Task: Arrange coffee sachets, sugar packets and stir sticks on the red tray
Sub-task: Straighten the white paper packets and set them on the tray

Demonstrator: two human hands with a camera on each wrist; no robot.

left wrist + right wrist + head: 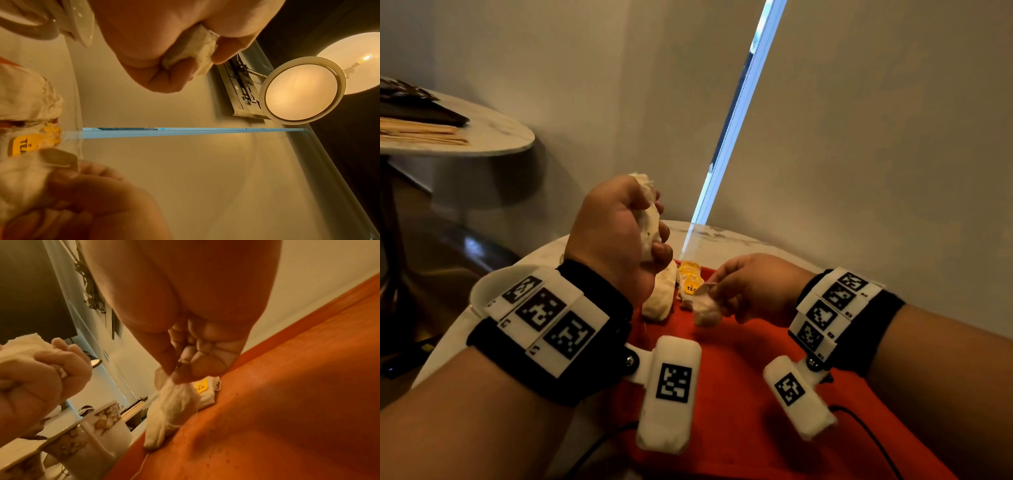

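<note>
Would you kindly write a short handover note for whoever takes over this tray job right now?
Left hand: raised above the tray's far left corner, gripping a white sachet in a closed fist.
Right hand: low over the tray, pinching another white sachet by its top.
Red tray: on the marble table; at its far edge lie a white sachet and a yellow-tagged tea bag.
Done: those two items are placed.
Left: set down both held sachets. No stir sticks show on the tray; wooden sticks sit on the other table, so probably fetch those.

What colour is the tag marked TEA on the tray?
Yellow with dark lettering. The tag shows best in the left wrist view.
</note>
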